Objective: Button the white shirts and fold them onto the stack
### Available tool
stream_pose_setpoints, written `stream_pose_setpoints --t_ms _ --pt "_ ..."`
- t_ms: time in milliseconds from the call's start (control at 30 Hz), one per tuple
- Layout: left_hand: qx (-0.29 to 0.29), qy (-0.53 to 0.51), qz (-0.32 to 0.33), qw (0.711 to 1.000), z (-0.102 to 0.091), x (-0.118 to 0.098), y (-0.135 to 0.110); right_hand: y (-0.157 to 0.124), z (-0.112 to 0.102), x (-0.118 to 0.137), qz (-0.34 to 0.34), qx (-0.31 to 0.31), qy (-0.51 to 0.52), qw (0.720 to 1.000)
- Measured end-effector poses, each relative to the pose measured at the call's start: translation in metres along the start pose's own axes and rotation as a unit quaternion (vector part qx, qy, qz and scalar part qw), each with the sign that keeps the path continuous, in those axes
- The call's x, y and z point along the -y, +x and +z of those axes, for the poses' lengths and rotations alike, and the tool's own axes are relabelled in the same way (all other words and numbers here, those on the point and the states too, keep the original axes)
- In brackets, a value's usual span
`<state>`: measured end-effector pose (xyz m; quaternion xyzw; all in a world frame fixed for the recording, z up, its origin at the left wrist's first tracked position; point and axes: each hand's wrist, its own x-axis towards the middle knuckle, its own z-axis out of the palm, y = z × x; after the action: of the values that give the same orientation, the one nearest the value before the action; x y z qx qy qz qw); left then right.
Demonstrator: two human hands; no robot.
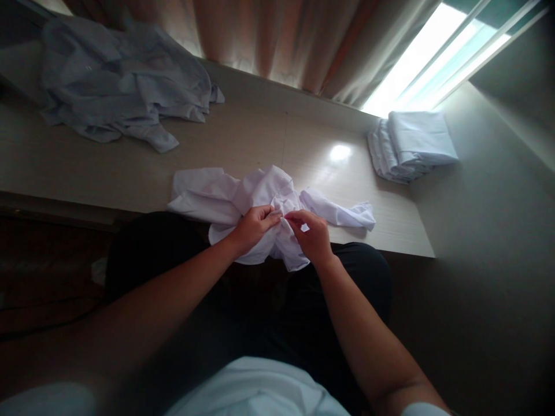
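Both hands are pinched on the same white shirt (260, 196), which lies crumpled at the near edge of the counter (243, 138) and spills a bit over onto the lap. Left hand (254, 228) and right hand (311, 234) have their fingertips almost touching, each clamped on a fold of fabric (collar maybe, can't tell). A rumpled pile (121, 81) sits far left, a folded stack (411, 144) by the window.

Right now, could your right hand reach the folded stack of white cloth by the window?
Probably yes: only a flat sleeve and bare tabletop separate the right hand from the folded white stack, though it and the left hand pinch the crumpled white garment.
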<state>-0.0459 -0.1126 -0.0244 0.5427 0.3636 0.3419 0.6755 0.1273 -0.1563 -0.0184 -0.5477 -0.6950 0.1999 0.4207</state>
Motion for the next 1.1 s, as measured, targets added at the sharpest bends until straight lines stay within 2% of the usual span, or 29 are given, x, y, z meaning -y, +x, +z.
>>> stream_pose_setpoints --t_ms 200,367,467,700,900,1100 --pt "0.004 0.012 0.011 1.0 -0.001 0.006 0.003 -0.001 0.003 0.003 0.022 0.002 0.02 1.0" --pt "-0.01 0.084 0.021 0.996 -0.001 0.009 0.006 -0.001 0.008 -0.002 0.036 0.0 0.017 0.999" --pt "-0.022 0.137 0.03 0.99 -0.002 0.006 0.006 -0.001 0.009 -0.006 0.041 -0.009 -0.003 0.999" --pt "0.009 0.193 0.046 0.98 -0.007 0.0 0.006 -0.002 0.012 -0.008 0.039 -0.005 -0.032 0.999" --pt "-0.008 0.212 0.044 0.976 -0.011 0.002 0.008 -0.003 0.016 -0.006 0.046 0.001 -0.022 0.999" --pt "-0.01 0.232 0.06 0.971 -0.007 -0.003 0.005 -0.004 0.015 -0.004 0.067 0.003 0.003 0.998"
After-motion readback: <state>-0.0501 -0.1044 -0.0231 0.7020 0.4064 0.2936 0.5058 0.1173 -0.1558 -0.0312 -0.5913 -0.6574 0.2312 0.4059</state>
